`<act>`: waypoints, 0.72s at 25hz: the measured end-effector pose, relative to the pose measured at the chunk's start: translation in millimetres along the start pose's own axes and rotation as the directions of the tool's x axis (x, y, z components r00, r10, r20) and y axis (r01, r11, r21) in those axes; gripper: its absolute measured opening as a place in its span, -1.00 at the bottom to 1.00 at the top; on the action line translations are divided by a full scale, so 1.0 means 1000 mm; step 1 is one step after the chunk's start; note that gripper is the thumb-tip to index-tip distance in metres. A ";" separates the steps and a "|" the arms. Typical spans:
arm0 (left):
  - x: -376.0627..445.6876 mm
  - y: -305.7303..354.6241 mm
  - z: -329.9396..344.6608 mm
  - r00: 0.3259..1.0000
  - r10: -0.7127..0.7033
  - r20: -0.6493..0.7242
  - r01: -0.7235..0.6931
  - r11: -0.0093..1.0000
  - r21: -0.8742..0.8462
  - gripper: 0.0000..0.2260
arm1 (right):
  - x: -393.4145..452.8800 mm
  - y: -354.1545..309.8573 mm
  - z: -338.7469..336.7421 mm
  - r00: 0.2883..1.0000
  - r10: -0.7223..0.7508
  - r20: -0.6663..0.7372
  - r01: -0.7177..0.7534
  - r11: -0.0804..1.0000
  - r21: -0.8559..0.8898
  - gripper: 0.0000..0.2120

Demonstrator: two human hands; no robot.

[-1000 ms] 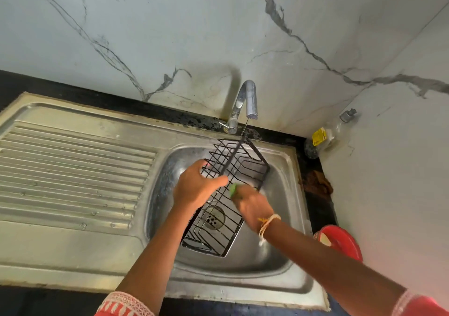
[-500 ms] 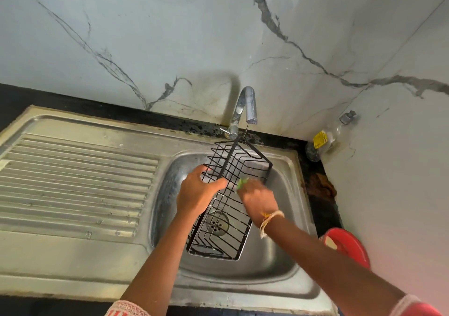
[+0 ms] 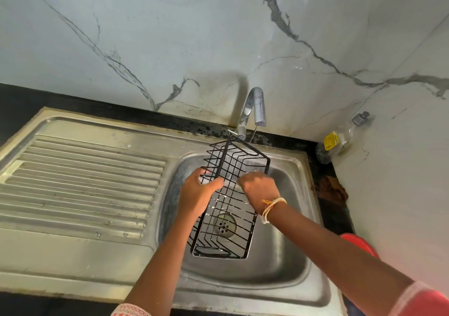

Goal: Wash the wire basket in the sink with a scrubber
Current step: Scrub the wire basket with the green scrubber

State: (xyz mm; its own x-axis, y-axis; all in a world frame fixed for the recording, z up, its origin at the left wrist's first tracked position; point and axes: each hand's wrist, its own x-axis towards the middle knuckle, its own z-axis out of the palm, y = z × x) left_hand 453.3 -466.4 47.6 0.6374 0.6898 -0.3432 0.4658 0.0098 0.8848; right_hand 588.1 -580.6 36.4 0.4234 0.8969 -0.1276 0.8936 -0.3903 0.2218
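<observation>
The wire basket [image 3: 228, 208] was black, over a dull silver steel sink [image 3: 279, 274] with a ribbed drainboard [image 3: 80, 182]. The wall [image 3: 194, 36] was white marble with grey veins. A bottle [image 3: 336, 143] carried a yellow label (print unreadable), and the countertop [image 3: 325, 177] was black.

Ahead of me, white marble-look wall [image 3: 194, 36] with grey veining; it meets a second like wall [image 3: 413, 169] in a corner at right. Black countertop [image 3: 73, 101] runs along the wall base, stained near the chrome tap [image 3: 254, 106]. Light is soft and even; a clear bottle [image 3: 337, 140] leans in the corner.
</observation>
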 end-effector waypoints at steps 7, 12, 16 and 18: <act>-0.002 -0.008 0.006 1.000 -0.014 -0.010 0.014 1.000 0.015 -0.31 | -0.046 -0.053 0.016 0.898 -0.322 0.300 0.316 0.946 0.071 -0.90; -0.006 -0.001 0.006 1.000 -0.020 -0.009 0.020 1.000 -0.011 -0.32 | 0.001 -0.003 -0.001 0.993 -0.037 -0.114 0.041 0.999 0.030 -0.85; -0.009 0.002 0.004 0.999 0.000 -0.032 0.000 1.000 -0.014 -0.33 | -0.014 -0.022 0.011 0.998 -0.054 0.038 0.056 0.997 -0.058 -0.95; -0.009 0.004 0.006 0.999 -0.004 -0.048 0.003 1.000 -0.028 -0.23 | -0.042 -0.042 0.023 0.957 -0.189 0.221 0.195 0.981 -0.007 -0.93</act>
State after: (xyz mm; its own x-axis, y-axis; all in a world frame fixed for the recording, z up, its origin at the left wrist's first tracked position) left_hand 453.6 -476.9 52.2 0.6053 0.7239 -0.3312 0.4500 0.0321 0.8925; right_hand 536.4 -606.6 10.4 0.2689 0.8862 -0.3773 0.9581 -0.2060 0.1990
